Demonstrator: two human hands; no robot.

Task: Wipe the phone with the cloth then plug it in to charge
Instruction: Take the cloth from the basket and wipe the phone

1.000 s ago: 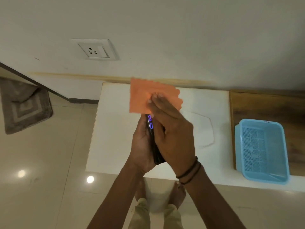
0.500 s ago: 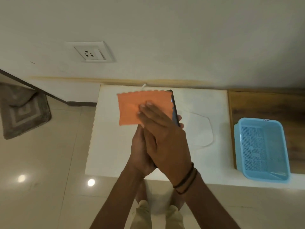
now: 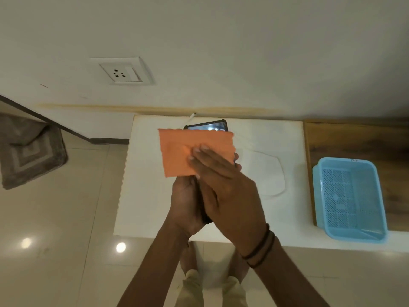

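While left hand (image 3: 186,202) grips phone (image 3: 208,126) above table (image 3: 150,196), fingers (image 3: 236,156) curled round its edge, right hand (image 3: 223,187) presses cloth (image 3: 177,151) flat on it, uncurled. 1 basket (image 3: 345,161) sits well apart at right.

Two hands are in view, the left hand (image 3: 184,202) and the right hand (image 3: 225,191). Between them is one phone (image 3: 207,125); under the right fingers lies one orange cloth (image 3: 177,151). Two dark wristbands (image 3: 261,247) circle the right wrist. Beyond the hands are one white cable tip (image 3: 192,116) and one wall socket (image 3: 120,72). To their right is one blue plastic basket (image 3: 349,196), and far to their left one floor mat (image 3: 28,151).
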